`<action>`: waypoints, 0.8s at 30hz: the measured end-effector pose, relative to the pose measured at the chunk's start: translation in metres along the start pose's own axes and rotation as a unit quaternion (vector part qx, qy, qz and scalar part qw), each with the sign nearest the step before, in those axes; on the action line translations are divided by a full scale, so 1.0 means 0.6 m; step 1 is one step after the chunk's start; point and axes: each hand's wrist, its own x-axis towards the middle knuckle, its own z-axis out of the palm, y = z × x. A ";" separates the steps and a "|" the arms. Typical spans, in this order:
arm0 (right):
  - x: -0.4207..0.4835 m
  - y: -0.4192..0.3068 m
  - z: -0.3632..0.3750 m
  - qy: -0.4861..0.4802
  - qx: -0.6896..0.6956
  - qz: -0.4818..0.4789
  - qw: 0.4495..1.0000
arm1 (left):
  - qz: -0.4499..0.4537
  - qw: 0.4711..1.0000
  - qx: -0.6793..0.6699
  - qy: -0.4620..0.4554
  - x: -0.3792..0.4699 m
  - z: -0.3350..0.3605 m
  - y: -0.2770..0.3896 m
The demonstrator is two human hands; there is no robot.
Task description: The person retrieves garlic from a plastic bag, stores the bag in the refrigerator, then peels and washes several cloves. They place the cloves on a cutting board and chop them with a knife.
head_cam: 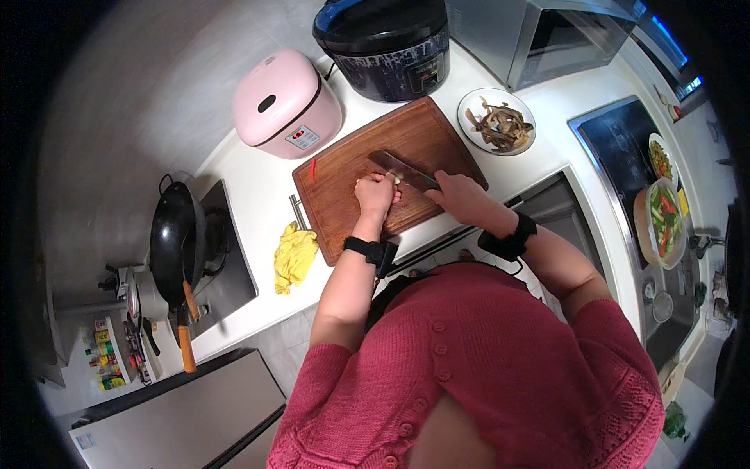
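Observation:
A brown wooden cutting board lies on the counter in front of me. My right hand grips the handle of a kitchen knife, whose dark blade slants across the board towards the upper left. Small pale pieces, apparently garlic, lie close against the blade. Curled beside them, my left hand presses its fingers around the pale garlic on the board; the palm side is hidden. A red chili pepper rests near the board's left edge.
A pink rice cooker and dark electric cooker stand behind the board. A plate holds brown strips. Left are a yellow cloth and a wok on the stove. A bowl of cut vegetables sits right, below a microwave.

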 end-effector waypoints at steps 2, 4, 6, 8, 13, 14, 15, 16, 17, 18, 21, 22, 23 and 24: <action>-0.003 -0.004 -0.005 -0.001 0.002 -0.019 1.000 | -0.012 1.000 -0.014 -0.002 0.006 0.001 0.003; -0.006 -0.009 -0.009 -0.010 0.002 -0.017 1.000 | -0.027 1.000 -0.008 -0.006 0.011 0.001 0.003; -0.006 -0.012 -0.009 -0.018 0.005 -0.012 1.000 | -0.022 1.000 -0.010 -0.003 0.013 0.002 0.001; -0.001 -0.012 -0.006 -0.019 -0.003 -0.020 1.000 | -0.022 1.000 -0.007 -0.006 0.015 0.001 0.000; 0.024 -0.006 0.010 -0.009 -0.004 -0.056 0.998 | -0.018 1.000 0.005 -0.021 0.017 -0.001 -0.002; 0.029 -0.007 0.011 -0.003 -0.004 -0.067 0.998 | -0.020 1.000 0.001 -0.020 0.018 -0.001 -0.002; 0.031 -0.007 0.012 0.002 -0.004 -0.077 0.997 | -0.023 1.000 -0.002 -0.020 0.018 -0.001 -0.002; 0.032 -0.007 0.011 0.000 -0.001 -0.066 0.998 | -0.026 0.999 -0.005 -0.019 0.018 -0.001 -0.002; 0.030 -0.007 0.008 -0.002 0.002 -0.055 0.998 | -0.026 0.999 -0.004 -0.019 0.019 -0.002 -0.002; 0.029 -0.008 0.004 -0.006 0.001 -0.037 0.999 | -0.027 0.999 -0.002 -0.018 0.020 -0.001 -0.002; 0.018 -0.006 -0.005 -0.022 -0.008 -0.044 0.999 | -0.024 1.000 0.002 -0.020 0.023 -0.001 -0.006; 0.018 -0.006 -0.005 -0.029 -0.016 -0.050 0.998 | -0.021 0.999 0.002 -0.023 0.023 -0.002 -0.007; 0.019 -0.006 -0.005 -0.033 -0.021 -0.064 0.997 | -0.022 0.999 -0.009 -0.024 0.024 -0.003 -0.009; 0.021 -0.006 -0.003 -0.023 -0.027 -0.094 0.995 | -0.022 0.999 -0.022 -0.026 0.024 -0.005 -0.010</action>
